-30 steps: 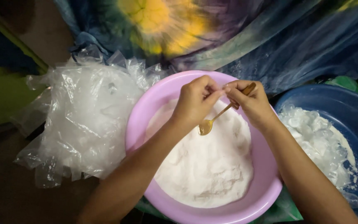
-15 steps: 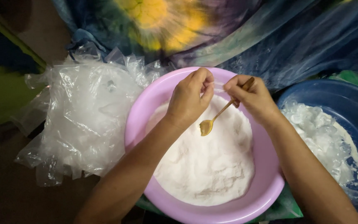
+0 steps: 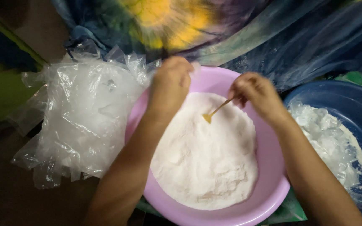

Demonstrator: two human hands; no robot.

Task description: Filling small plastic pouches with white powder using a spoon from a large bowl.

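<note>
Both hands have parted: my right hand (image 3: 254, 94) dips the spoon (image 3: 216, 110) into the powder (image 3: 206, 163), my left hand (image 3: 170, 86) pinches a thin bag (image 3: 195, 69).

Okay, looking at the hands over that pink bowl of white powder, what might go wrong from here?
1. The spoon in the right hand dips into powder heaped near the pink bowl rim, so a quick scoop may spill some over the edge.
2. The left hand is blurred beside the loose plastic bags; it may drag them into the powder.
3. The blue basin sits close by the right arm and might get bumped.
</note>
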